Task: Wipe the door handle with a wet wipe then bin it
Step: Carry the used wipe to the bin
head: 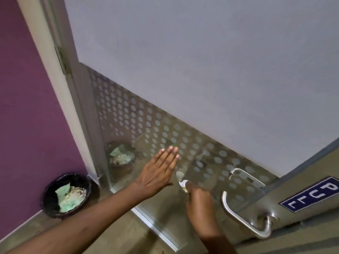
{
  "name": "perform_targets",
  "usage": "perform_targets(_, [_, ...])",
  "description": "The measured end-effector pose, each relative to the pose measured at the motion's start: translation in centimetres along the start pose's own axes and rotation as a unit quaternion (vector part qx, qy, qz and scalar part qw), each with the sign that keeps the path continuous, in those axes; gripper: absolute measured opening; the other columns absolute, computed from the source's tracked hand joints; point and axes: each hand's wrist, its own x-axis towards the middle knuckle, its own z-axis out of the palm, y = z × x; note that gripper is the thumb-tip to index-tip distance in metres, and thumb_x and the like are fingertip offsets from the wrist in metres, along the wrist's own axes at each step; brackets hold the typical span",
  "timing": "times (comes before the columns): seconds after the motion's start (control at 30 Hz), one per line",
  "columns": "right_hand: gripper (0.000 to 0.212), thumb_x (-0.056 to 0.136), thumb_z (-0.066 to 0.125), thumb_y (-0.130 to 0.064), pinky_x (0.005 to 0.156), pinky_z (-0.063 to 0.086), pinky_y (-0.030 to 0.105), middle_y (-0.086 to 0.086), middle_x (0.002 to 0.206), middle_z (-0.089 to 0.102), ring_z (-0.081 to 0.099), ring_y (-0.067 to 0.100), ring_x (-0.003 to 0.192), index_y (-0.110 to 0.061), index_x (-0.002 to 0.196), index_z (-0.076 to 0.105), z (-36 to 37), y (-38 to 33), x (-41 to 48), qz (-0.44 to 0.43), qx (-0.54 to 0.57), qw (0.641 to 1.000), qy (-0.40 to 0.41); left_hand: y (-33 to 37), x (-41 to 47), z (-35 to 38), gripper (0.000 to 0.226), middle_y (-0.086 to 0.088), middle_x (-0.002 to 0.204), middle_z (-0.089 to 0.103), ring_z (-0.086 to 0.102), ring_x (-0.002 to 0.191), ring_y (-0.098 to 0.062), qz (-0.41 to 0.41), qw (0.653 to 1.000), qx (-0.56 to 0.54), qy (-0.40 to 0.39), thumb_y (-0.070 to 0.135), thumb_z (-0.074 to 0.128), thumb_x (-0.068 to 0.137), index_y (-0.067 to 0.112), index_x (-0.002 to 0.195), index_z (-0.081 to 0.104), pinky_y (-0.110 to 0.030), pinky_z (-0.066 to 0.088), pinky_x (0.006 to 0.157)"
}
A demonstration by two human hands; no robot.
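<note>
A curved steel door handle [238, 217] is fixed to a frosted glass door [183, 70] at the lower right. My right hand [199, 202] is closed around a small crumpled white wet wipe [183, 184], just left of the handle and apart from it. My left hand [159, 169] is flat with fingers together, palm toward the glass, holding nothing. A black bin [64, 197] with green and white paper in it stands on the floor at the lower left, against the purple wall.
The bin's reflection [121, 156] shows in the dotted lower band of the glass. A blue sign [311, 195] sits on the metal strip right of the handle. A white door frame [55, 70] with a hinge runs along the left. Purple wall [23, 107] beyond it.
</note>
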Motion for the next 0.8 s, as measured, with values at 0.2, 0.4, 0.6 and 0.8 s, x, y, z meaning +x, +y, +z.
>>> perform_targets(0.2, [0.023,0.079,0.066,-0.008,0.052,0.034,0.013,0.011,0.054,0.062,0.054,0.011,0.053,-0.021,0.059,0.067,5.3,-8.0,2.6,0.037,0.127,0.99,-0.051,-8.1,-6.4,-0.8,0.103,-0.025,0.134,0.055,0.052,0.125,-0.037,-0.08,0.994,-0.054,-0.052,0.062,0.082,0.053,-0.006,0.126,0.055,-0.051,0.042,0.104])
perform_targets(0.4, [0.017,0.076,0.07,-0.013,0.048,0.033,0.028,0.004,0.049,0.058,0.06,0.028,0.057,-0.014,0.06,0.065,13.8,-21.0,5.1,0.04,0.185,0.98,-0.065,-19.6,-19.4,0.5,0.075,-0.023,0.128,0.059,0.057,0.118,-0.036,-0.163,0.983,-0.03,-0.083,0.057,0.064,0.075,-0.002,0.121,0.057,-0.05,0.044,0.104])
perform_targets(0.6, [0.013,0.075,0.072,-0.009,0.056,0.037,0.02,0.011,0.086,0.076,0.068,0.024,0.076,-0.019,0.068,0.066,25.1,-32.5,9.1,-0.013,0.212,0.969,-0.125,-29.5,-28.0,3.7,0.057,-0.022,0.126,0.06,0.057,0.114,-0.036,-0.27,0.939,-0.024,-0.21,0.043,0.053,0.08,0.004,0.121,0.056,-0.048,0.041,0.105])
perform_targets(0.8, [0.018,0.083,0.059,-0.012,0.078,0.05,0.033,0.02,0.098,0.073,0.066,0.036,0.096,-0.007,0.091,0.074,37.7,-38.7,14.0,-0.092,0.101,0.96,-0.244,-37.5,-32.1,10.2,0.054,-0.022,0.14,0.045,0.046,0.123,-0.037,-0.333,0.886,-0.073,-0.313,0.03,0.047,0.084,0.003,0.13,0.044,-0.044,0.03,0.109])
